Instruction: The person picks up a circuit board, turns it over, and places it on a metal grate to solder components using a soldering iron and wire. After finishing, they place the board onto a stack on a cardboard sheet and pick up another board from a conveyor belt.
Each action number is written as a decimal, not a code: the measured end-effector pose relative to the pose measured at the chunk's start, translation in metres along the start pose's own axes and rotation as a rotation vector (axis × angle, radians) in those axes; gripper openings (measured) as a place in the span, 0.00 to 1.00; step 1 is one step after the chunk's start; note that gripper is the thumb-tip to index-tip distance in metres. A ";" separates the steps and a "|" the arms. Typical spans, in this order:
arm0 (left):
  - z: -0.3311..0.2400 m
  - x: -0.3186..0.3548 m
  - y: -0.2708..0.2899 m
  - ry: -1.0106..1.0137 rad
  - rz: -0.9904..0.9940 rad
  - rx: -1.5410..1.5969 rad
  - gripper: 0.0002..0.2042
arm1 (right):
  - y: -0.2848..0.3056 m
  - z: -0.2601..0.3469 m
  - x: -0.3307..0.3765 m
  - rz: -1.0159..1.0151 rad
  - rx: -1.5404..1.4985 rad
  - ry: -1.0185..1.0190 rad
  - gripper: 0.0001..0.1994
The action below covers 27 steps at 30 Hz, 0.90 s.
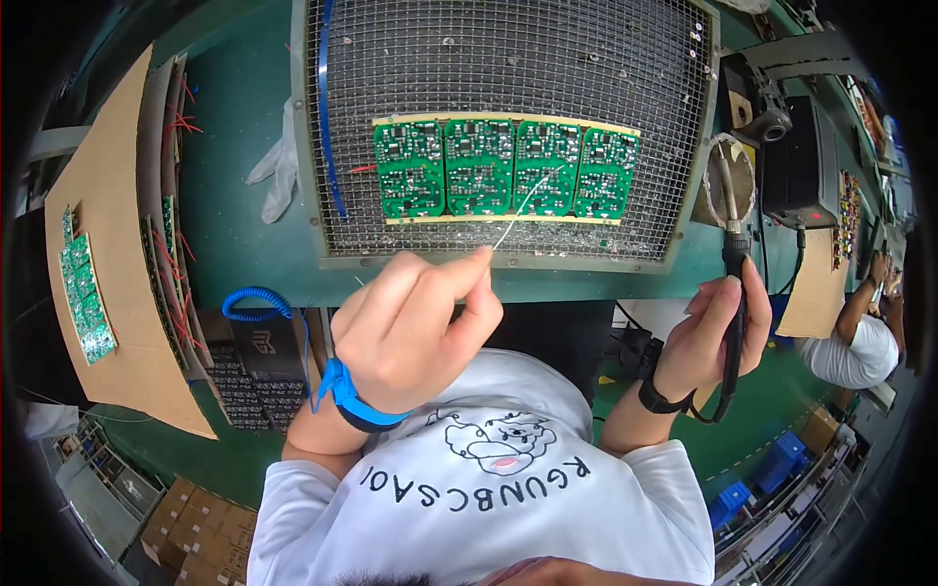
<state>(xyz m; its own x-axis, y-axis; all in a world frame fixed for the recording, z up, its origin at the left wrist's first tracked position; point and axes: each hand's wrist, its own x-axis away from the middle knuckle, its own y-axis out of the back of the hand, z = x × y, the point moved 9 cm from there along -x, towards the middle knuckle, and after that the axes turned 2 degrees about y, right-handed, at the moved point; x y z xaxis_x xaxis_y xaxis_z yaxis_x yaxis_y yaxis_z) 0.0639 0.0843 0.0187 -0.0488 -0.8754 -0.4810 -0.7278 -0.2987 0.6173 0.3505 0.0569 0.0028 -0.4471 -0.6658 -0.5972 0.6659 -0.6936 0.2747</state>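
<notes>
My left hand [415,327], with a blue wrist strap [344,391] on it, pinches a thin solder wire [518,210] whose tip reaches onto a green panel of circuit boards [503,168]. The panel lies on a wire mesh tray [508,68]. My right hand [718,332] grips the black handle of a soldering iron [733,259]; the iron's tip rests in a coiled holder [728,176] to the right of the tray, away from the boards.
A cardboard rack [112,264] with more green boards and red-wired parts stands at the left. A black soldering station [796,161] sits at the right. A blue coiled cord [256,305] hangs near the bench edge. Another person [860,337] works at the far right.
</notes>
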 end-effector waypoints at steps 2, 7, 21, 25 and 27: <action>0.002 0.000 0.006 0.016 -0.002 -0.020 0.13 | 0.000 0.001 0.000 0.006 0.005 0.007 0.12; 0.015 0.001 0.020 0.086 -0.025 -0.087 0.11 | -0.001 0.002 0.001 -0.012 -0.065 -0.026 0.11; 0.024 -0.007 0.034 0.095 -0.094 -0.092 0.11 | -0.011 0.013 0.003 0.015 -0.072 -0.023 0.12; 0.026 -0.010 0.033 0.074 -0.103 -0.077 0.11 | -0.012 0.015 0.003 0.021 -0.076 -0.017 0.12; 0.031 -0.008 0.038 0.089 -0.120 -0.111 0.11 | -0.013 0.016 0.002 0.024 -0.076 -0.014 0.12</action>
<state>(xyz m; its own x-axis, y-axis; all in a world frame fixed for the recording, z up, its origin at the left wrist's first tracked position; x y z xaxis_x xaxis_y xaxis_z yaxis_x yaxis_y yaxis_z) 0.0156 0.0919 0.0274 0.0982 -0.8600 -0.5008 -0.6448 -0.4383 0.6262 0.3316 0.0598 0.0103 -0.4387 -0.6859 -0.5806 0.7196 -0.6551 0.2302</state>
